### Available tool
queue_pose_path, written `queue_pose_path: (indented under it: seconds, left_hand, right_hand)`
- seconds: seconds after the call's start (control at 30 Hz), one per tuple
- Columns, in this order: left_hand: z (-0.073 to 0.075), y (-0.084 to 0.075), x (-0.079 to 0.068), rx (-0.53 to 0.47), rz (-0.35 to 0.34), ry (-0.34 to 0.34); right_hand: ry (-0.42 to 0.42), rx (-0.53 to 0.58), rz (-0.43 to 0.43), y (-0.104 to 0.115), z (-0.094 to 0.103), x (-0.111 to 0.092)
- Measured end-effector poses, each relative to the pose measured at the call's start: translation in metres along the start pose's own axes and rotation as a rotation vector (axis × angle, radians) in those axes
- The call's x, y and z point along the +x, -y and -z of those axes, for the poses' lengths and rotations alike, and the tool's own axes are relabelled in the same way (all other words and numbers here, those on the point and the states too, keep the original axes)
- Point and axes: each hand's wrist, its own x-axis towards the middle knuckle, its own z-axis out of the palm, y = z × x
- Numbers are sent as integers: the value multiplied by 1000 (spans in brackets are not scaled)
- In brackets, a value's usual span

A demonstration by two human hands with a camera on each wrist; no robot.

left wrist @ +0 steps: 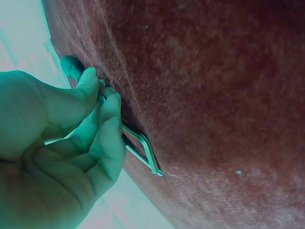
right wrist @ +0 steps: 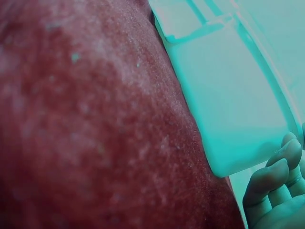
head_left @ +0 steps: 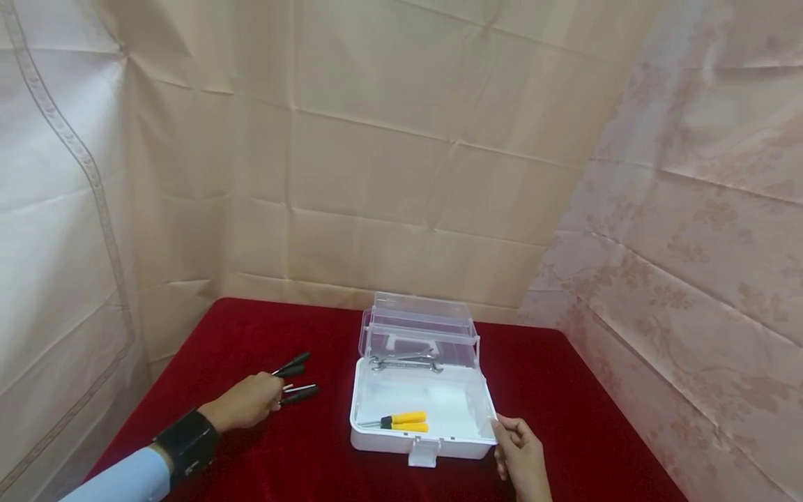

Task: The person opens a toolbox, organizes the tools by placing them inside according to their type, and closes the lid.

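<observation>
On the red table (head_left: pixel 533 376), the open box (head_left: pixel 383 442) sits with its near right corner in the grip of the right hand (head_left: pixel 523 453). Well apart to its left, the left hand (head_left: pixel 247 403) reaches forward, fingers curled, thumb nearly against the fingertips, pinching dark tools (head_left: pixel 301 394); how many, I can't tell. Their handles stick out past those fingers, long axes slanting away rightward, on the box's side.
</observation>
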Motion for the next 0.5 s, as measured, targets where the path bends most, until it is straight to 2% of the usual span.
queue_pose_path:
  seconds: [0.23, 0.5]
  left_hand:
    - [1, 2, 0, 109, -13, -128]
    - [1, 1, 2, 149, 75, -156]
  right_hand:
    - [2, -2, 9, 4, -1, -1]
    - [25, 6, -14, 5, 1, -3]
